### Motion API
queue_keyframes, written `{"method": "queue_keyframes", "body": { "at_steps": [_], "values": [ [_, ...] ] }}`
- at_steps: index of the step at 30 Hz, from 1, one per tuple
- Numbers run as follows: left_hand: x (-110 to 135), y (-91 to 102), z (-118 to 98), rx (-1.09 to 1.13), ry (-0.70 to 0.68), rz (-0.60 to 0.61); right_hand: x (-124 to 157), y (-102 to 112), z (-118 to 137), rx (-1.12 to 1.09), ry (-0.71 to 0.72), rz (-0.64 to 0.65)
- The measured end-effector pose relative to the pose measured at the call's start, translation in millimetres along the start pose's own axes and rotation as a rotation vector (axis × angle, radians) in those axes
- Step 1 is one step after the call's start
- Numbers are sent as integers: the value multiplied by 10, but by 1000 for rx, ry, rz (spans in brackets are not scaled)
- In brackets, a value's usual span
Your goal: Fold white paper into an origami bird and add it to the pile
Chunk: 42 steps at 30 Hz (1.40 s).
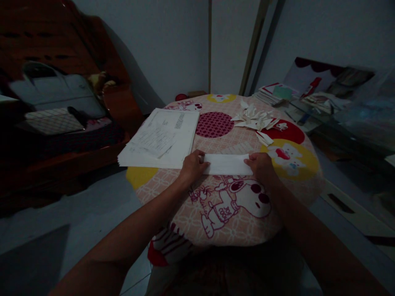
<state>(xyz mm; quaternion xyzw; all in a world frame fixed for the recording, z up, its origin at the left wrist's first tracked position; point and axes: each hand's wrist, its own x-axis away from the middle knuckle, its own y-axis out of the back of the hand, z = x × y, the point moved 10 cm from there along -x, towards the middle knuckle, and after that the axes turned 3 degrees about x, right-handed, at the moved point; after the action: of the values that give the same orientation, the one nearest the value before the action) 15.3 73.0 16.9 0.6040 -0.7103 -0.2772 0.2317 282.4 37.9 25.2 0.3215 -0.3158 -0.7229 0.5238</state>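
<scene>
A folded strip of white paper (227,164) stretches level between my two hands, just above the near half of the round table. My left hand (195,165) pinches its left end between thumb and fingers. At the other end, my right hand (261,165) grips it in the same way. Beyond my left hand lies a stack of printed paper sheets (182,142), with smaller slips on top. Several folded white paper pieces (251,117) are heaped past my right hand, towards the back of the table.
A patterned cloth with cartoon figures (234,205) covers the table. At left, a wooden bench (119,107) holds a pale handbag (66,92) and a checked pouch (51,121). On the right stands a glass-topped stand (321,119) with papers and a plastic bag.
</scene>
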Motion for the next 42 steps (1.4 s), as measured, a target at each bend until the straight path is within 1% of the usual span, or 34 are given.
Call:
{"method": "queue_keyframes", "body": {
  "at_steps": [6,11,13,17,22,24,26,32,42],
  "values": [
    [24,15,-70,-59,-44,-42,-28,-16,67,120,22,20],
    [14,15,-82,-65,-48,-47,-62,-45,-2,172,-42,49],
    [6,16,-81,-68,-49,-51,-72,-56,-18,185,-41,47],
    [-12,10,-58,-61,-39,-48,-85,-50,-27,184,2,-3],
    [-18,23,-43,-41,-51,-60,-92,-82,-62,185,26,-13],
    [-16,26,-34,-36,-47,-62,-86,-64,-49,181,36,-37],
    [-13,28,-26,-34,-40,-62,-77,-51,-34,177,28,-45],
    [-23,34,-10,-37,-32,-67,-57,-59,-32,193,-61,14],
    [-21,45,11,-7,-22,-82,-36,-46,-28,231,-52,-22]
  ]
}}
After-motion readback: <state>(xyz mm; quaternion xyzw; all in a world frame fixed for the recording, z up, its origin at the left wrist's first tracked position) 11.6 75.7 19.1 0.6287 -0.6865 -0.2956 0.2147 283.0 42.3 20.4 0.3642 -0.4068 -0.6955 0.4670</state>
